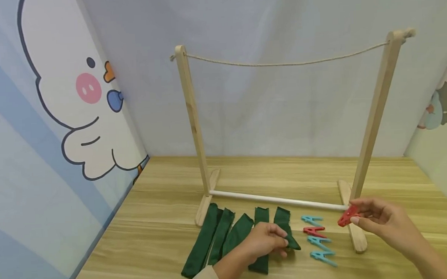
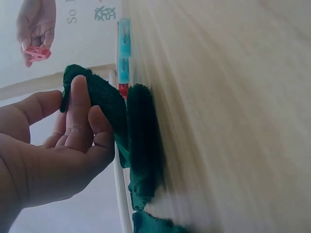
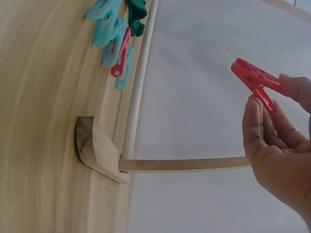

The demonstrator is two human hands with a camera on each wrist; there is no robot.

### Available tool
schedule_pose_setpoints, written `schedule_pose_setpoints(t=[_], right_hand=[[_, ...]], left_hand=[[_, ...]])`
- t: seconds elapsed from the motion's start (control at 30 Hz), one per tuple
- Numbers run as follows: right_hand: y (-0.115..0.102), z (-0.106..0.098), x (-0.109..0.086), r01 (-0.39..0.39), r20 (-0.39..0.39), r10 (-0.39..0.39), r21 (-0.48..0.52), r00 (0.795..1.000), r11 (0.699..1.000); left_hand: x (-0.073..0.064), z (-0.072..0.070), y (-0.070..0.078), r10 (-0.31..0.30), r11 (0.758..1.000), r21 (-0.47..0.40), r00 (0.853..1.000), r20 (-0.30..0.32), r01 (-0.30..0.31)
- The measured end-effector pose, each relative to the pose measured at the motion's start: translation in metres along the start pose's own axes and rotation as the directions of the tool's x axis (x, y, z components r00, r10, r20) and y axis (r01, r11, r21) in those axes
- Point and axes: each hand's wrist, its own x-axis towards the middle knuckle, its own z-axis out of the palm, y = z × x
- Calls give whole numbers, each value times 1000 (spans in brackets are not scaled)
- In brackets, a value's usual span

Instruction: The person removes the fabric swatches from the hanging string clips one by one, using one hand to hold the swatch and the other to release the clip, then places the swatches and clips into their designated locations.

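My left hand (image 1: 265, 240) pinches the near end of the rightmost green cloth strip (image 1: 283, 220), and the left wrist view shows that end lifted between thumb and fingers. Several more green strips (image 1: 202, 244) lie side by side to its left, one of them partly under my left hand. In my right hand (image 1: 388, 221) a red clothespin (image 3: 255, 80) is held by its handles between thumb and fingers, above the table by the stand's right foot. Between the hands a short column of clothespins lies on the table: one red (image 1: 314, 231), the others light blue (image 1: 322, 258).
Behind the strips stands a wooden frame with two posts (image 1: 194, 124), a sagging rope (image 1: 280, 64) strung between their tops and a white rod (image 1: 278, 200) low between its feet. The wooden table (image 1: 137, 226) meets pale walls, the left one bearing a cartoon bird (image 1: 55, 51).
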Motion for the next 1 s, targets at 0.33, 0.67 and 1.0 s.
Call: schedule_pose_setpoints(t=[0.33, 0.67, 1.0], right_hand=[[14, 6, -10, -29, 60, 26, 61, 998, 998], [22, 13, -18, -110, 103, 101, 84, 990, 990], [27, 21, -23, -179, 151, 161, 112, 975, 978]], left_hand=[[-9, 3, -5, -45, 995, 85, 999, -11, 46], [-15, 4, -15, -66, 997, 31, 998, 2, 66], [-21, 2, -18, -75, 995, 71, 997, -3, 75]])
